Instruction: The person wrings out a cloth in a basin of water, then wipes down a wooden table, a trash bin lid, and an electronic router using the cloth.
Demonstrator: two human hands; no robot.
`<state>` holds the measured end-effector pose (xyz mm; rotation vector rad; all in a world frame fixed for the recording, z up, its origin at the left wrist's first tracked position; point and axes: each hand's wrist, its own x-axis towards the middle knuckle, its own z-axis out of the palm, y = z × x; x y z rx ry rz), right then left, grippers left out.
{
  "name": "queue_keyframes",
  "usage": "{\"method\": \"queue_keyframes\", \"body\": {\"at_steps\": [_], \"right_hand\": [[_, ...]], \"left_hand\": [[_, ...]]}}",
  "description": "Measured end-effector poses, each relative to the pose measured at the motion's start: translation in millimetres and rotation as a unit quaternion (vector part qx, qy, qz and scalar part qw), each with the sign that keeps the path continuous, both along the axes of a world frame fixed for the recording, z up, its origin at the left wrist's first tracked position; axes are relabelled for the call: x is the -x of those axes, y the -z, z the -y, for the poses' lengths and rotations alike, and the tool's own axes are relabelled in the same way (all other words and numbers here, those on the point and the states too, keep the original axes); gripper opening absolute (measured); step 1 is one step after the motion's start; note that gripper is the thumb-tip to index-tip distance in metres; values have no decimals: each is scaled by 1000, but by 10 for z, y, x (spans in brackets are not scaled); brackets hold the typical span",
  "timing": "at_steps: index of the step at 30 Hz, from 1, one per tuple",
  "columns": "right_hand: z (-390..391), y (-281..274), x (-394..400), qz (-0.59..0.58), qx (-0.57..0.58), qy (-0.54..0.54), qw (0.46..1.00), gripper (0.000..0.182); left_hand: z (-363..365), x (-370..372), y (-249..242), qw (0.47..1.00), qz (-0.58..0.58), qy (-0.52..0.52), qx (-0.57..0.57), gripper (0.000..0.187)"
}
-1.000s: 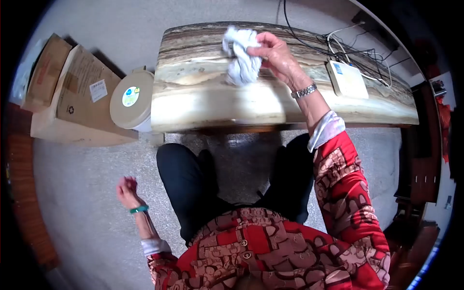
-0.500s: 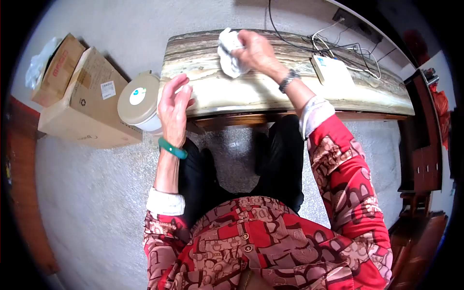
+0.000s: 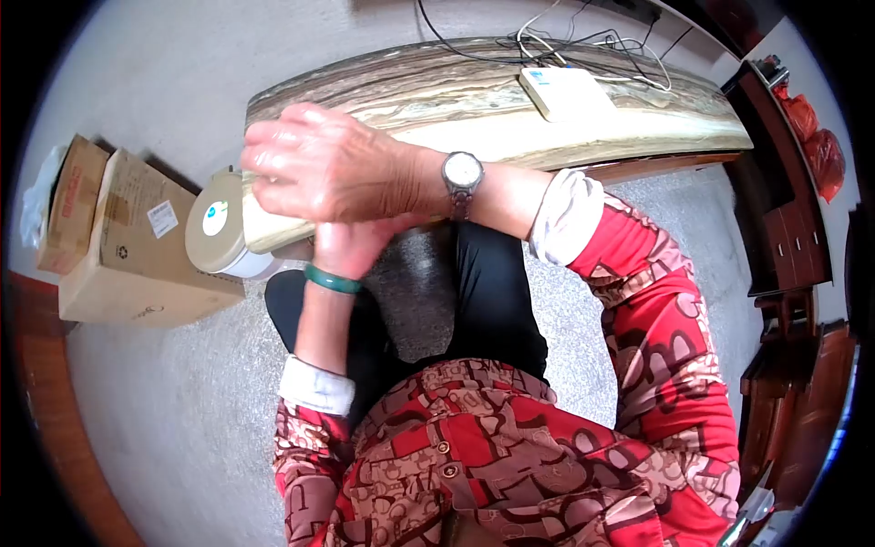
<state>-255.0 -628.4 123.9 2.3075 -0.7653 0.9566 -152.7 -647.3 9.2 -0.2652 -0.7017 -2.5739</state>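
Note:
My right hand [image 3: 319,164] is closed, back up, its fingers curled down out of sight over the left end of the stone-patterned tabletop [image 3: 410,91]. It wears a metal wristwatch [image 3: 463,170]. Beneath it, overlapping, is my left hand [image 3: 351,248], with a green bangle [image 3: 332,279] on the wrist. Its fingers are hidden behind the right hand. No white cloth shows in the current view; whatever lies under or between the hands cannot be seen.
A white router-like box [image 3: 567,94] with tangled cables [image 3: 629,46] sits on the tabletop. Left of it stand a lidded bin [image 3: 217,223] and cardboard boxes [image 3: 146,237]. A dark cabinet [image 3: 786,210] and red bags [image 3: 823,159] are at right.
My right hand has swung left from the table's middle, where it held a white cloth, to lie over my left hand. The cloth has gone from sight. The view has shifted right.

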Motion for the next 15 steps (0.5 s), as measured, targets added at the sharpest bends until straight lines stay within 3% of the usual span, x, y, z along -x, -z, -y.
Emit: {"method": "queue_keyframes", "body": {"at_steps": [2, 4, 6, 8, 11, 15], "right_hand": [[-58, 3, -46, 11, 16, -4, 1000, 15], [-127, 20, -25, 19, 23, -12, 999, 15], [-184, 17, 7, 17, 26, -13, 999, 13], [-219, 13, 7, 30, 73, -4, 997, 11], [-289, -8, 33, 27, 77, 0, 997, 14], [-387, 0, 6, 8, 86, 14, 996, 15]], "left_hand": [[-233, 188, -82, 998, 41, -21, -34, 75], [-381, 326, -117, 988, 35, 15, 149, 76], [-458, 451, -198, 948, 86, -84, 294, 74], [-497, 551, -390, 983, -106, 50, 138, 72], [-607, 708, -464, 984, -142, 61, 88, 61], [-666, 782, -436, 982, -155, 83, 62, 66]]}}
